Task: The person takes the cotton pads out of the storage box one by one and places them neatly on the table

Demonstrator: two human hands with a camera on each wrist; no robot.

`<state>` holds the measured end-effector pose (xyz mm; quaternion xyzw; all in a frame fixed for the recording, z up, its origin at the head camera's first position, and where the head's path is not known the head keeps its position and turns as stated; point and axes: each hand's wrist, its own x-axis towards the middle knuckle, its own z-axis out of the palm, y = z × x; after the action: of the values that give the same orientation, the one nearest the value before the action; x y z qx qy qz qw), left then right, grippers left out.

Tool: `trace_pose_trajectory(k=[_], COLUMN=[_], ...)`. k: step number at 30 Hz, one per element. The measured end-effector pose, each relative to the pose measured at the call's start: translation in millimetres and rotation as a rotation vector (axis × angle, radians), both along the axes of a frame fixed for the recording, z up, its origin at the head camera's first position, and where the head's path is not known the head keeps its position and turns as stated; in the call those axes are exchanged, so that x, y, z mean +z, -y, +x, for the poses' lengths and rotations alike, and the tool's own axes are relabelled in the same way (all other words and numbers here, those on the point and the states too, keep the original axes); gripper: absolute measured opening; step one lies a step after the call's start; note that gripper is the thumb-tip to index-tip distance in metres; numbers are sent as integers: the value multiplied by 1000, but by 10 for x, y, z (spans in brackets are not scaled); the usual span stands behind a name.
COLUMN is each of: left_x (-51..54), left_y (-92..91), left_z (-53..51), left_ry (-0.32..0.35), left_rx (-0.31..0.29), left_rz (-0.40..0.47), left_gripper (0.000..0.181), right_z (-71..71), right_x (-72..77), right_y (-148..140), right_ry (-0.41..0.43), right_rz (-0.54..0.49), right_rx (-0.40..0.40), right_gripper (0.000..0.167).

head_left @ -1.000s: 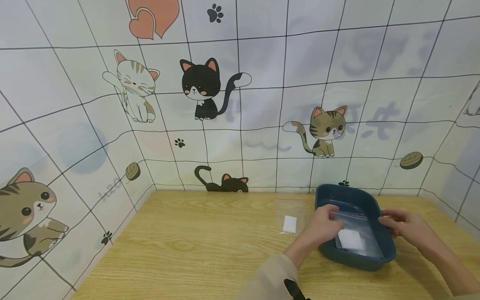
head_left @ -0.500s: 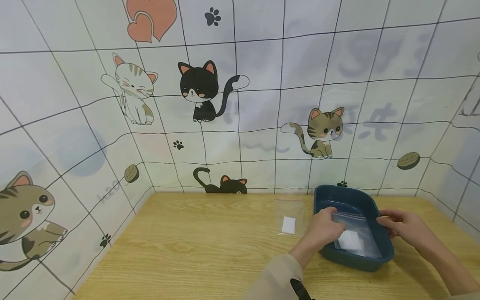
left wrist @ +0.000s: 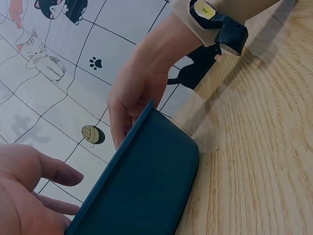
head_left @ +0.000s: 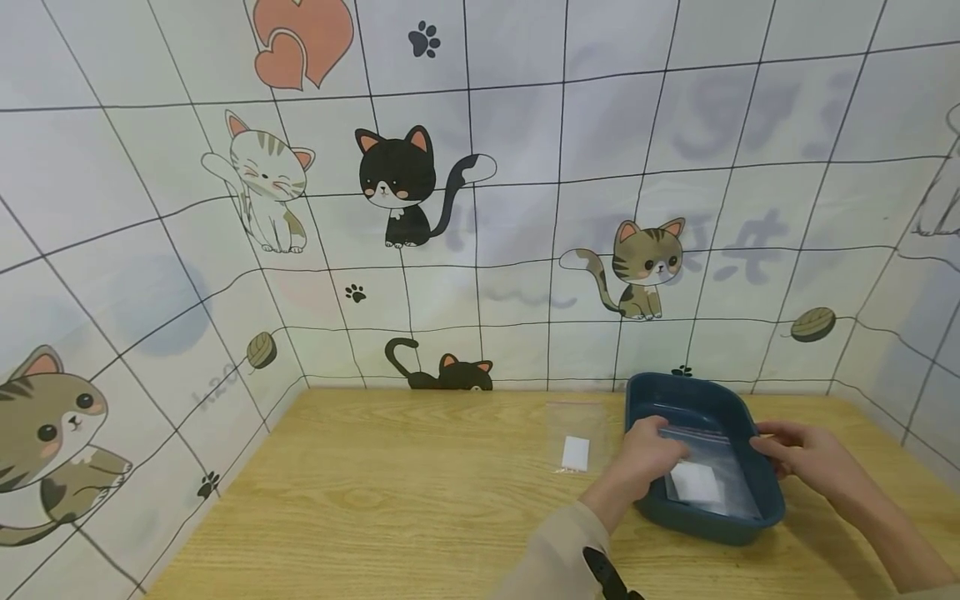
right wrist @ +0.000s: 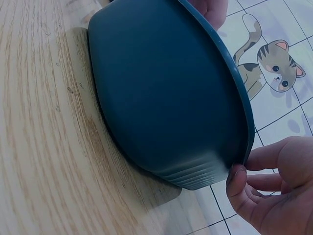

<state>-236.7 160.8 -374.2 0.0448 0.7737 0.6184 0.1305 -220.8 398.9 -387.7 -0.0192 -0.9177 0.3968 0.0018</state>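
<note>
A dark blue-green bin stands on the wooden table, with a clear zip bag holding a white label inside. Over the bin's left rim reaches my left hand, thumb and fingers spread apart near the bag's upper edge; it also shows at the lower left of the left wrist view. My right hand holds the bin's right rim. Seen in the right wrist view, its thumb and fingers pinch the rim. What the left fingertips touch is partly hidden.
Another clear bag with a white label lies on the table, left of the bin. The wooden tabletop extends to the left. A wall covering with cat drawings rises behind and on both sides.
The view has shifted slightly, so everything sits a little further left and lower. Both hands keep nearly the same place at the bin.
</note>
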Motion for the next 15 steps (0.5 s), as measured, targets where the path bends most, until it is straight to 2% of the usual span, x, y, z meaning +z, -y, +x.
trace_pose_trajectory(k=[15], left_x=[-1], left_y=[-12], left_z=[-16], left_ry=[24], left_rx=[-13], left_rz=[-31], left_gripper=[48], right_z=[0], right_x=[-11], right_y=[15], right_ry=[-5], right_rz=[-15], right_rx=[-7], right_gripper=[59])
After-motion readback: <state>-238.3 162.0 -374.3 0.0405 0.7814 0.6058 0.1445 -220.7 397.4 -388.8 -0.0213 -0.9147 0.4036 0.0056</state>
